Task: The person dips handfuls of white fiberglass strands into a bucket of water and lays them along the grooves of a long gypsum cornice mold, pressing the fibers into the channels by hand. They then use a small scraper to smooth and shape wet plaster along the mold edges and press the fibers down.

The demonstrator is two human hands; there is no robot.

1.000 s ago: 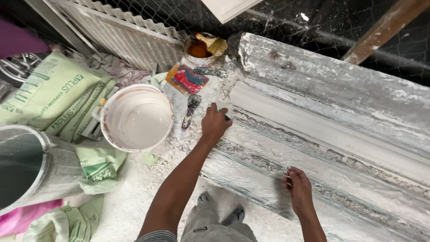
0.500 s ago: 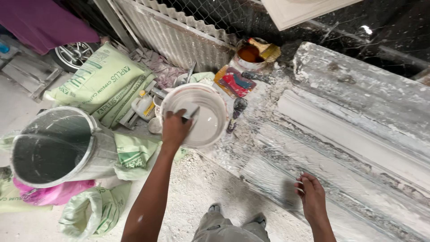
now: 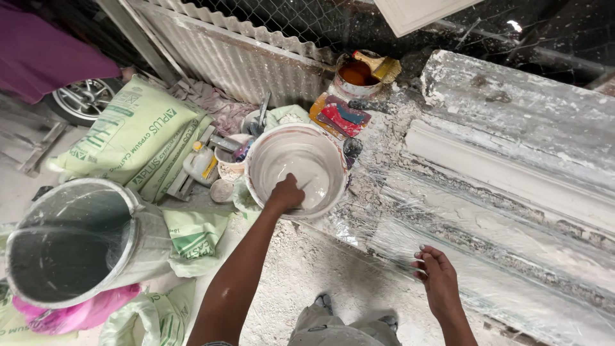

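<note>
The round white plastic bucket of pale wet plaster [image 3: 296,168] is sitting on the dusty floor, right of the large grey metal drum [image 3: 70,240] and green printed sacks [image 3: 131,138]. The left hand [image 3: 286,194] is reaching inside it, fingers curled together, perhaps around a tool I cannot make out. Further right, the right hand [image 3: 437,282] is resting, fingers loosely apart, on clear plastic film [image 3: 410,218] covering the long white plaster moulding [image 3: 512,173].
</note>
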